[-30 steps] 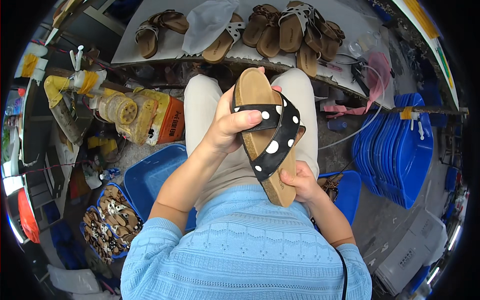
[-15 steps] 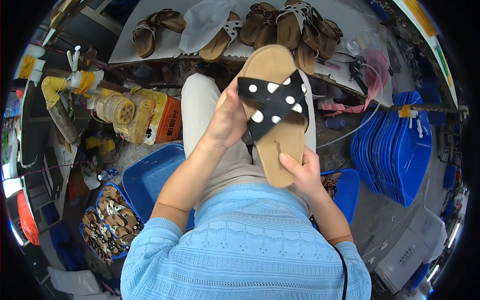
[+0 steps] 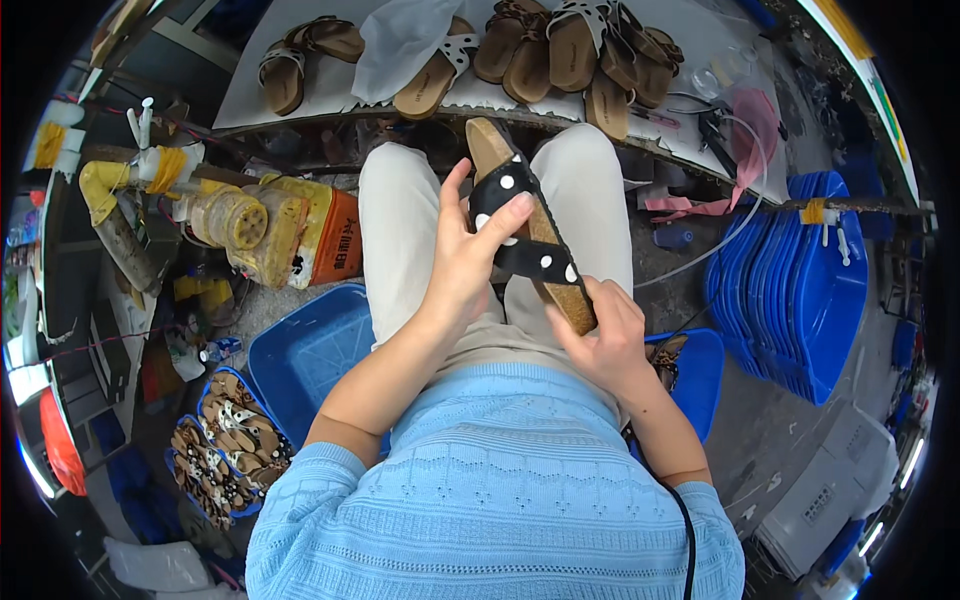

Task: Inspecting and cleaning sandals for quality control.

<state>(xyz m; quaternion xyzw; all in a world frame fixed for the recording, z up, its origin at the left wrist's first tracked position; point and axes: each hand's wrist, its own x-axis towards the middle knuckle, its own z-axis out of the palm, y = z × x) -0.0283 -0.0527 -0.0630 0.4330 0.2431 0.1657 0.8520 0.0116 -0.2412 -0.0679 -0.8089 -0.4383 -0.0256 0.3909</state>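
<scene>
A sandal (image 3: 547,263) with black straps, white polka dots and a tan footbed is held over my lap, tipped on edge so its cork side shows. My left hand (image 3: 470,240) grips the straps, thumb pressed on a strap and index finger raised along the side. Around the near end of the sole, my right hand (image 3: 608,332) is closed. Several other sandals lie on the white-covered table ahead, among them a white dotted one (image 3: 430,82) partly under a translucent plastic sheet (image 3: 398,48) and a brown pair (image 3: 512,50).
A blue basin (image 3: 312,340) is at my left, with blue baskets of sandals (image 3: 232,425) beyond it. Stacked blue basins (image 3: 785,290) stand at the right, near a thin clear hose (image 3: 705,262). A stained yellow container (image 3: 275,228) sits left of my knees.
The sandal has been turned from footbed-up onto its edge and brought lower, nearer my lap. My left thumb has shifted onto the strap, and my right hand still grips the near end.
</scene>
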